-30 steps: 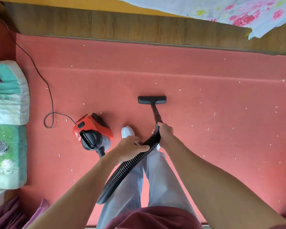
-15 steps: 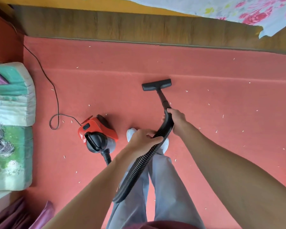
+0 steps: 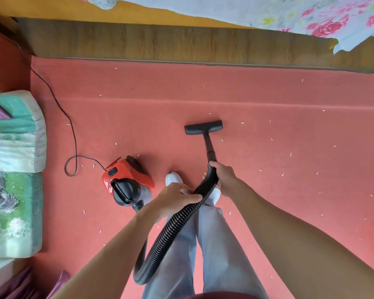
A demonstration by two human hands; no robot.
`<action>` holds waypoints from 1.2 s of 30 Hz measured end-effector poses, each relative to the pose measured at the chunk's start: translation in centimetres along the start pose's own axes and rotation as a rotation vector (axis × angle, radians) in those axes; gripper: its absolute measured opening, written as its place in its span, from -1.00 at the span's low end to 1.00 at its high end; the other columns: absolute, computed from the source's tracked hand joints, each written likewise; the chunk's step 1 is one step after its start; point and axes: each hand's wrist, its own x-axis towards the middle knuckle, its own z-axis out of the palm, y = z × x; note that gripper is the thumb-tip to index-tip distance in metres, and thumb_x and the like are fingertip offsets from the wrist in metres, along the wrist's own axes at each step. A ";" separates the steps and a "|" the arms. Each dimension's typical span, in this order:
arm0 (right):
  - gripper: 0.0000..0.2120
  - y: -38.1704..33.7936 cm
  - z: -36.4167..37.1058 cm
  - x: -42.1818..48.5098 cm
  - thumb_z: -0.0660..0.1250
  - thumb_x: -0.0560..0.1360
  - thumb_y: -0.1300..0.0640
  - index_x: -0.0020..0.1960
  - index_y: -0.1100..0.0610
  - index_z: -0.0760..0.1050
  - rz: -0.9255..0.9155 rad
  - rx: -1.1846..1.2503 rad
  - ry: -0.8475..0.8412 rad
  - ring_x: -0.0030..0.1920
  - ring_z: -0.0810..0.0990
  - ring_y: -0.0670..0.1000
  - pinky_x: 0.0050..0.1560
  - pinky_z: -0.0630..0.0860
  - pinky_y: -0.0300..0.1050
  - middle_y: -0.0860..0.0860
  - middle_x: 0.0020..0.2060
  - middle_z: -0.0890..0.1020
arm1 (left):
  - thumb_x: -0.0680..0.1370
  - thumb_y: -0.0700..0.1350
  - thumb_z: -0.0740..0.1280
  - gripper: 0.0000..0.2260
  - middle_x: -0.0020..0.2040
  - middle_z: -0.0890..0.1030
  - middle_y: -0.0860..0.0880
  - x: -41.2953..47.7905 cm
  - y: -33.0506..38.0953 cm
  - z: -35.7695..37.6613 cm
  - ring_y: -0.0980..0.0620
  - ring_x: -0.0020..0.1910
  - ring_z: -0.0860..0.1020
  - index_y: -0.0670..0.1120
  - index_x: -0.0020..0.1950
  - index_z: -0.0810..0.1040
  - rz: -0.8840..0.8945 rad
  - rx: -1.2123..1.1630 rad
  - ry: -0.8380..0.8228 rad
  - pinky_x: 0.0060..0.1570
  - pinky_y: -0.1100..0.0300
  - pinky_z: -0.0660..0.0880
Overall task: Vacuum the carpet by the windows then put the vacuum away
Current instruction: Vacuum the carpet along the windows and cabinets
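- Red carpet (image 3: 268,93), strewn with pale flecks, spread below a wooden floor strip (image 3: 181,44).
- Red vacuum (image 3: 127,180) on the carpet, left of the feet, black cord (image 3: 73,134) looping behind.
- Ribbed black hose (image 3: 171,229), clasped by left hand (image 3: 177,199) mid-length.
- Right hand (image 3: 225,175) wrapped around the wand's base.
- Floor nozzle (image 3: 203,127) flat on carpet ahead.

Open red carpet (image 3: 289,130) is left ahead of and to the right of the floor nozzle (image 3: 203,127), broken only by scattered pale specks. Left of the nozzle, passage is narrowed by the red canister vacuum (image 3: 126,180) and its looped power cord (image 3: 72,134), with folded bedding (image 3: 13,169) stacked beyond them. Behind the nozzle, room is taken up by the ribbed hose (image 3: 171,229) and the person's legs (image 3: 203,244).
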 end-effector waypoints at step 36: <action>-0.83 -3.1 0.0 -2.3 0.23 0.60 0.17 -0.05 0.29 0.45 -0.006 0.412 0.052 -0.45 0.52 0.06 -0.42 0.57 -0.16 0.14 -0.36 0.50 | 0.45 0.12 0.50 -0.69 -0.14 0.71 -0.17 0.4 2.2 -0.6 0.02 -0.29 0.64 -0.13 -0.05 0.71 0.069 -0.074 0.044 -0.22 0.16 0.58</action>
